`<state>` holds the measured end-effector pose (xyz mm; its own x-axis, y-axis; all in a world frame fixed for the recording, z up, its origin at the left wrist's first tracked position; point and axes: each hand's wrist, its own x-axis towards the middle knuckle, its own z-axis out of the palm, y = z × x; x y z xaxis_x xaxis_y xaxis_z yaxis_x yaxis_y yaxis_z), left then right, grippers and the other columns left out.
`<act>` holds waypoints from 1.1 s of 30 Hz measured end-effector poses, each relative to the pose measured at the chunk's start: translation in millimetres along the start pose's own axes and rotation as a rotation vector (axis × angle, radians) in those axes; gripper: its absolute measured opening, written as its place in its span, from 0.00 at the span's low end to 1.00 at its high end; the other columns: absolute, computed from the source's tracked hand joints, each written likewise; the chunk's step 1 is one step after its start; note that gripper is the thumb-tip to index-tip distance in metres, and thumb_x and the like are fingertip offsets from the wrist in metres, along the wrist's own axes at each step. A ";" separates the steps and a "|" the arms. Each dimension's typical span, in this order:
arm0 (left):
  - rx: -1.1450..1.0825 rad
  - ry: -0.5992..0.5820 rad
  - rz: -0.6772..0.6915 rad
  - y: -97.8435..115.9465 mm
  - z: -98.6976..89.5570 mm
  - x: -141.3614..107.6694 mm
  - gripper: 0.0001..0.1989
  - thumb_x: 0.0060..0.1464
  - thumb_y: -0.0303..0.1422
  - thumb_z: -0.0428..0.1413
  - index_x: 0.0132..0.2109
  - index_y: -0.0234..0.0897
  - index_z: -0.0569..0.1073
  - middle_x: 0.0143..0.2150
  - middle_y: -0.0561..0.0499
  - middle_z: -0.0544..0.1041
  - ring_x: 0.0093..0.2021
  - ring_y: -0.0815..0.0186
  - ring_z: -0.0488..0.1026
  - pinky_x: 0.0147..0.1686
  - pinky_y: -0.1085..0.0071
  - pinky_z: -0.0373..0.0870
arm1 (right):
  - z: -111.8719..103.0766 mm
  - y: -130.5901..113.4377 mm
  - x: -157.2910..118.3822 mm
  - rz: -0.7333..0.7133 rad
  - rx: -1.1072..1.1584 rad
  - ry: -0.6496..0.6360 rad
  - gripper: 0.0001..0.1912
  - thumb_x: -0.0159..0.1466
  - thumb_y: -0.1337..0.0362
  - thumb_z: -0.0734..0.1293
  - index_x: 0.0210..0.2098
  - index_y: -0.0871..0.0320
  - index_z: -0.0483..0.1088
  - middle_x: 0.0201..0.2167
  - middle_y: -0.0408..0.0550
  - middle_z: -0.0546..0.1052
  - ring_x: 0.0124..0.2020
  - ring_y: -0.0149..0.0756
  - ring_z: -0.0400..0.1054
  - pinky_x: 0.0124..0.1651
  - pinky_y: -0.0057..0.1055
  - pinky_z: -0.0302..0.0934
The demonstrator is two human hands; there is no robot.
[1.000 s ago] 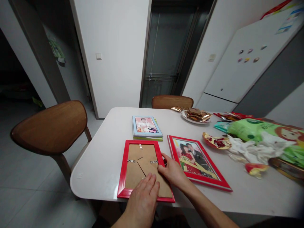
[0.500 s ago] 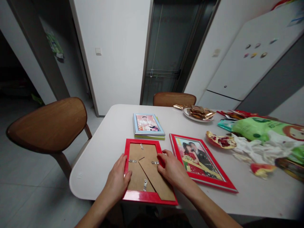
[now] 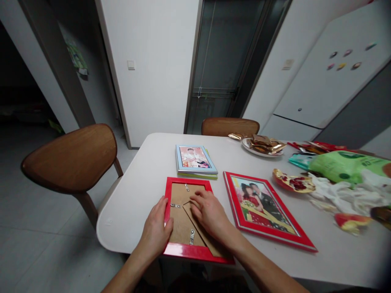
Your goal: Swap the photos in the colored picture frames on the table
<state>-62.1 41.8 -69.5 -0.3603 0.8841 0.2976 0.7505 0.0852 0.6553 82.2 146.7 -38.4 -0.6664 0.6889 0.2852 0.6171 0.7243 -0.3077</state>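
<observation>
A red picture frame [image 3: 198, 251] lies face down at the table's near edge, its brown backing board [image 3: 179, 228] up. Small metal clips [image 3: 192, 236] are fixed at the board's sides, and a slanted stand leg [image 3: 210, 244] lies flat against it. My left hand [image 3: 157, 226] grips the frame's left side, thumb on the backing and fingers along the outer edge. My right hand [image 3: 210, 213] rests over the backing and the stand leg, fingers bent and slightly apart near the leg's upper end. It hides the right-hand clip and part of the frame's right side.
Right of my hands lies a larger red framed photo [image 3: 265, 207], face up. Behind is a stack of smaller frames, a light blue one [image 3: 197, 159] on top. Further right are a plate of wrapped snacks [image 3: 262, 146], pomegranate pieces [image 3: 293, 182], crumpled tissues [image 3: 339, 193] and a green pack [image 3: 342, 167].
My right hand has moved from the frame's right side inward over the backing, to the top of the stand leg. My left hand keeps its hold. The view has shifted slightly left.
</observation>
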 end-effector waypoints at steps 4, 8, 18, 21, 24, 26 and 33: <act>0.026 -0.021 0.004 -0.7 0.2 0.9 0.24 0.47 0.27 0.46 0.53 0.30 0.60 0.55 0.40 0.62 0.55 0.60 0.59 0.54 0.60 0.55 | 12.0 -27.7 15.6 -0.112 0.059 -0.071 0.09 0.57 0.64 0.59 0.30 0.58 0.71 0.32 0.49 0.69 0.37 0.35 0.61 0.41 0.30 0.55; 0.025 -0.033 0.010 0.0 -0.6 1.3 0.24 0.47 0.26 0.46 0.53 0.28 0.59 0.55 0.38 0.62 0.55 0.60 0.58 0.55 0.60 0.54 | 21.3 -37.5 24.3 -0.085 0.014 -0.092 0.10 0.58 0.66 0.58 0.27 0.59 0.70 0.29 0.49 0.69 0.34 0.34 0.61 0.38 0.28 0.55; -0.054 -0.005 -0.007 0.2 -1.1 -0.2 0.24 0.46 0.26 0.47 0.53 0.32 0.60 0.55 0.41 0.62 0.55 0.59 0.59 0.54 0.60 0.54 | 26.5 3.5 38.0 0.086 -0.081 0.028 0.12 0.59 0.65 0.57 0.33 0.61 0.70 0.33 0.53 0.68 0.36 0.37 0.59 0.39 0.30 0.53; -0.025 -0.011 -0.008 0.8 -1.1 0.3 0.24 0.47 0.26 0.46 0.53 0.32 0.60 0.55 0.41 0.62 0.55 0.59 0.59 0.55 0.60 0.54 | 28.7 8.5 43.2 0.105 -0.110 0.022 0.13 0.59 0.64 0.56 0.37 0.58 0.70 0.35 0.53 0.67 0.37 0.39 0.58 0.37 0.31 0.52; -0.009 -0.017 -0.009 1.4 -1.3 0.7 0.24 0.47 0.26 0.46 0.53 0.30 0.60 0.55 0.40 0.62 0.55 0.59 0.58 0.54 0.59 0.54 | 28.7 7.2 44.8 0.105 -0.099 0.012 0.14 0.59 0.64 0.56 0.41 0.56 0.69 0.36 0.52 0.67 0.37 0.39 0.58 0.37 0.32 0.53; -0.006 -0.018 -0.004 2.2 -1.9 0.4 0.24 0.47 0.26 0.46 0.53 0.31 0.59 0.55 0.40 0.62 0.55 0.59 0.59 0.54 0.59 0.54 | 24.2 6.1 42.0 0.101 -0.069 -0.003 0.15 0.58 0.64 0.57 0.42 0.57 0.69 0.36 0.53 0.68 0.38 0.39 0.58 0.38 0.32 0.53; 0.013 -0.027 -0.017 4.4 -3.3 -0.7 0.24 0.48 0.27 0.46 0.54 0.30 0.59 0.55 0.40 0.61 0.55 0.60 0.58 0.55 0.61 0.54 | -15.9 4.1 -5.1 -0.193 0.227 -0.203 0.14 0.52 0.69 0.62 0.38 0.54 0.70 0.47 0.48 0.64 0.48 0.37 0.56 0.50 0.35 0.50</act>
<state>-60.4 40.1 -64.5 -0.3577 0.8947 0.2674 0.7518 0.1061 0.6508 94.8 146.5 -26.7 -0.8451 0.5039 0.1788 0.3782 0.7997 -0.4663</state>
